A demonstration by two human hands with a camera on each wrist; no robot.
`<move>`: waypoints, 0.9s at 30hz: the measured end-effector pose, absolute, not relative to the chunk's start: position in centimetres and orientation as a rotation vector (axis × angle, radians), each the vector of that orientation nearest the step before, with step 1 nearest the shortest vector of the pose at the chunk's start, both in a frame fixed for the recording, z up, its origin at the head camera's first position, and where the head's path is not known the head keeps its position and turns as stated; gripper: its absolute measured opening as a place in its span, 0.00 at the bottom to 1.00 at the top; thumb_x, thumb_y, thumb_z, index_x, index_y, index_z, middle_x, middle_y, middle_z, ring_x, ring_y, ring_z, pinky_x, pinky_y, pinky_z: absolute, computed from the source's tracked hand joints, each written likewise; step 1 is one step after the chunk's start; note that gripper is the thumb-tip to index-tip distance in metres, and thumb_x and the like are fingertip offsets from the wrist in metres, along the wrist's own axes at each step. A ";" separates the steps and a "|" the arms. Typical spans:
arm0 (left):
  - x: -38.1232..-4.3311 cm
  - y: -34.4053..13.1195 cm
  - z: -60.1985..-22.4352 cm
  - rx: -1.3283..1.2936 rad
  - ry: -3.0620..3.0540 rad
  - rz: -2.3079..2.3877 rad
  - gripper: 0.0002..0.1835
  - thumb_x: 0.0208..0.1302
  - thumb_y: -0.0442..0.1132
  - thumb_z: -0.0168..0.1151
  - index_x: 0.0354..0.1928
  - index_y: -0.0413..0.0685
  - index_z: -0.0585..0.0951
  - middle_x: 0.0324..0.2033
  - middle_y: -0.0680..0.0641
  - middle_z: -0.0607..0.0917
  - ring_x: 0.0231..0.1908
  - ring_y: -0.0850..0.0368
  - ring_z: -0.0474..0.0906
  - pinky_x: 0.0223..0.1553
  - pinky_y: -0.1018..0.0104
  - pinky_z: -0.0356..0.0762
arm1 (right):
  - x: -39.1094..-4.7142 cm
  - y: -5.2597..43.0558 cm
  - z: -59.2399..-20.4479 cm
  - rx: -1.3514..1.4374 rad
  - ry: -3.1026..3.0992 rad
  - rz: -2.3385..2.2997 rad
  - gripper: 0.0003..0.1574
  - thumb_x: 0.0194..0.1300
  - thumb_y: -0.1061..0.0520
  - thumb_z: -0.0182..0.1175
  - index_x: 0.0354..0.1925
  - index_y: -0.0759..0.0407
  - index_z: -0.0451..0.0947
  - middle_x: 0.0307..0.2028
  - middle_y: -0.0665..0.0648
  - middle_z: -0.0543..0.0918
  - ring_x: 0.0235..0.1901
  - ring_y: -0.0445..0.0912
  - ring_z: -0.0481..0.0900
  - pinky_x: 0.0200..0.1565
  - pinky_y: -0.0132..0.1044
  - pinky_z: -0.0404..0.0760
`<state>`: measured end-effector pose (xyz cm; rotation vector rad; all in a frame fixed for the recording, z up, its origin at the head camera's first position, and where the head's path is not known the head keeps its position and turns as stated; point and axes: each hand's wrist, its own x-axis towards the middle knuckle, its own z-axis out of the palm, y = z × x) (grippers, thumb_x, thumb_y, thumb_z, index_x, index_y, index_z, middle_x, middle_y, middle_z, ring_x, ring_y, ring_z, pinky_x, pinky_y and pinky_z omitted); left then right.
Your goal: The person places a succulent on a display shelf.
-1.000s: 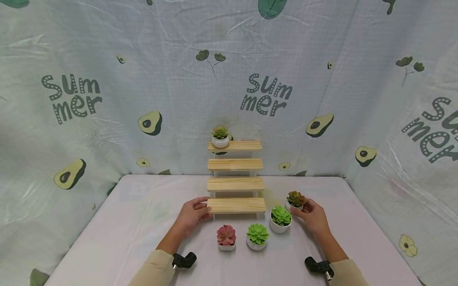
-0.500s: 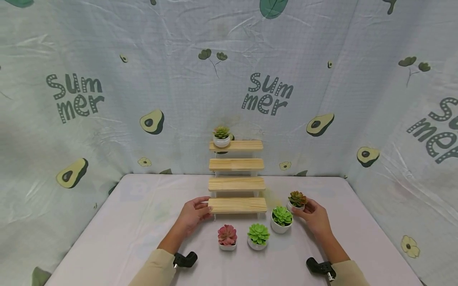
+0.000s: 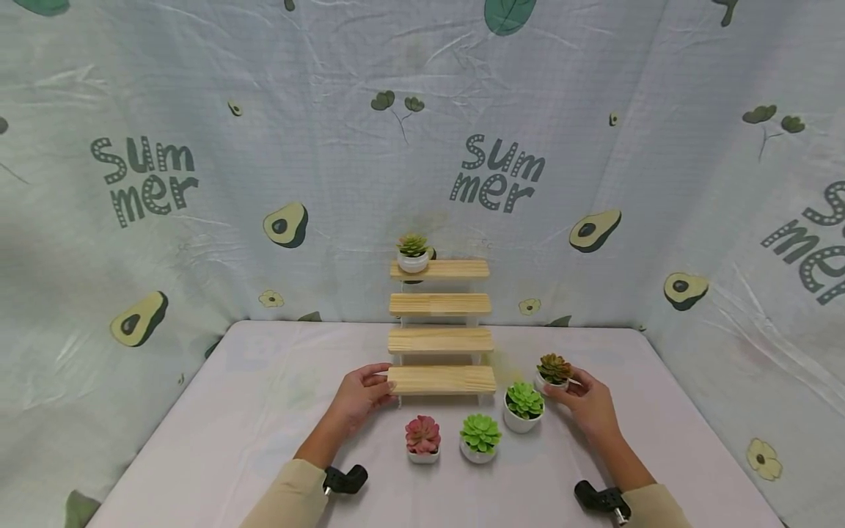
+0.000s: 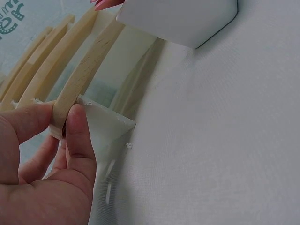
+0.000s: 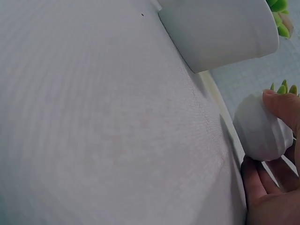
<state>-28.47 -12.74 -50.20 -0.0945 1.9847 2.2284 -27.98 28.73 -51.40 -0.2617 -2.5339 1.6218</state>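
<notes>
Left hand (image 3: 357, 398) pinches wooden display riser (image 3: 444, 380) at its near left end, right hand (image 3: 587, 412) grips brown-green potted succulent (image 3: 553, 370) at right

Right grip (image 5: 276, 204) gets chopped off by the right wrist view's edge, plant leaves (image 5: 282, 88) mostly cut off too tbh.

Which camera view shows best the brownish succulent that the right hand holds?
The head view: it shows most of the brownish succulent, leaves and colour included. The right wrist view shows its white pot closer, but only some leaf tips. The left wrist view does not show it.
</notes>
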 end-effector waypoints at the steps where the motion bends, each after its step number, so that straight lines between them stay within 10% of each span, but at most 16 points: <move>1: -28.5 -12.7 -50.2 -0.093 1.989 2.228 0.23 0.59 0.28 0.61 0.58 0.37 0.72 0.38 0.43 0.81 0.36 0.55 0.81 0.40 0.61 0.84 | -27.9 28.8 -51.3 -0.255 -2.535 1.623 0.52 0.48 0.41 0.71 0.66 0.56 0.63 0.60 0.61 0.74 0.56 0.51 0.74 0.39 0.19 0.76; 27: -28.6 -12.7 -50.4 -0.106 1.985 2.235 0.24 0.59 0.27 0.61 0.58 0.37 0.72 0.38 0.42 0.82 0.35 0.55 0.81 0.39 0.61 0.84 | -28.6 27.9 -46.5 -0.066 -2.554 1.585 0.49 0.51 0.38 0.68 0.67 0.49 0.63 0.61 0.56 0.71 0.55 0.49 0.76 0.45 0.32 0.82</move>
